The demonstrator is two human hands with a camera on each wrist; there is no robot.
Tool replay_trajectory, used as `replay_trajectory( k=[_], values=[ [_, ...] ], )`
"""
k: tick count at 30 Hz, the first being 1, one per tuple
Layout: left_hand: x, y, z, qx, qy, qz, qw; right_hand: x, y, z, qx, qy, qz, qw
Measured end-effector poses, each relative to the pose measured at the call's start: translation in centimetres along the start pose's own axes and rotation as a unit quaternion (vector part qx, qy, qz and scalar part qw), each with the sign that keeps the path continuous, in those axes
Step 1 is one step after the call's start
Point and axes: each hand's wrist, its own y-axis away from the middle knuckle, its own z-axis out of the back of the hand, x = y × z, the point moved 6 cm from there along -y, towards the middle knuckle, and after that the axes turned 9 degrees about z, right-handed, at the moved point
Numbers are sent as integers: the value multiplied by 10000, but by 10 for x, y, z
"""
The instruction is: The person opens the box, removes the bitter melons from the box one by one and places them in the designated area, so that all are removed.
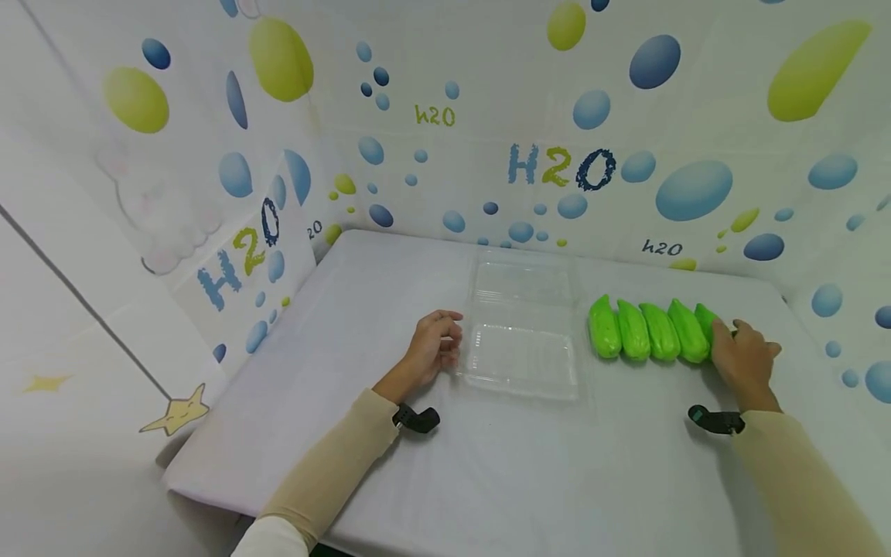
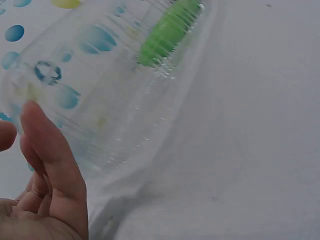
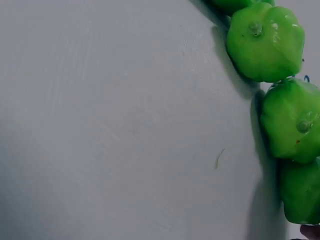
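A clear plastic clamshell box (image 1: 525, 396) lies opened out on the white table. My left hand (image 1: 433, 346) is at its left edge, fingers loosely bent and holding nothing; whether they touch the rim I cannot tell. In the left wrist view the hand (image 2: 57, 185) is beside the see-through box (image 2: 115, 115). To the right of the box, several glossy green, ribbed, pepper-like vegetables (image 1: 633, 331) lie side by side. My right hand (image 1: 746, 360) is at the rightmost green vegetable (image 1: 704, 316), partly covering it, fingers spread. In the right wrist view, only a fingertip shows below the lobed vegetables (image 3: 265, 42).
A white cloth covers the table (image 1: 529, 472). Behind it and at the left hang printed wall sheets (image 1: 459, 70) with blue and green spots. The table's left edge drops away near a yellow star drawing (image 1: 179, 414).
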Motion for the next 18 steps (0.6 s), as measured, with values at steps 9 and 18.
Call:
replay_trajectory(
  k=[9, 18],
  values=[
    [-12, -1, 38, -820, -561, 362, 9944, 4, 8, -2, -396, 382, 30, 9985],
    [-13, 9, 57, -988, -1836, 47, 9780, 48, 23, -10, -593, 713, 1622, 9824]
  ],
)
